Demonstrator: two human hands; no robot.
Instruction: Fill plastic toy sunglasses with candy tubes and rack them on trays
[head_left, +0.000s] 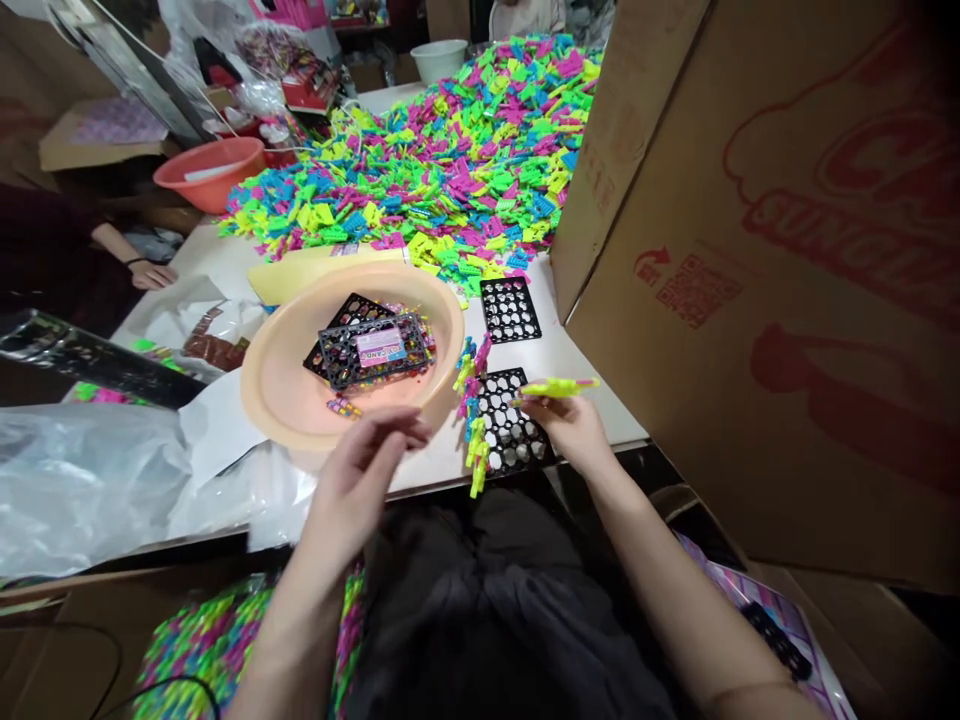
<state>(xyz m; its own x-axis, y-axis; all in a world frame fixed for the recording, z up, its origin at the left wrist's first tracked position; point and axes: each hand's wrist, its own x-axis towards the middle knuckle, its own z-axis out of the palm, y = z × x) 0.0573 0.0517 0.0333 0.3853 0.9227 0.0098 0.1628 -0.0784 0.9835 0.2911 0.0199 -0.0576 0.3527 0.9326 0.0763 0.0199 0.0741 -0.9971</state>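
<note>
My right hand [576, 432] is closed on a yellow plastic toy piece [559, 386] with a touch of pink at its end. It is above the right part of a black grid tray [501, 385] with rounded holes. Along that tray's left edge runs a row of yellow, pink and blue toy pieces [477, 448]. My left hand [367, 460] hovers by the near right rim of a peach basin [262, 385]. Its fingers are loosely bent, thumb apart, slightly blurred, and I see nothing in them. Inside the basin, a labelled black tray [341, 362] lies over another one, with small colourful candies.
A second black grid tray [511, 309] lies farther back. Behind it spreads a large heap of bright plastic pieces [450, 160]. A tall cardboard box [750, 250] borders the right side. Plastic bags [90, 480] lie left, and another person's hand [153, 274] rests at the far left.
</note>
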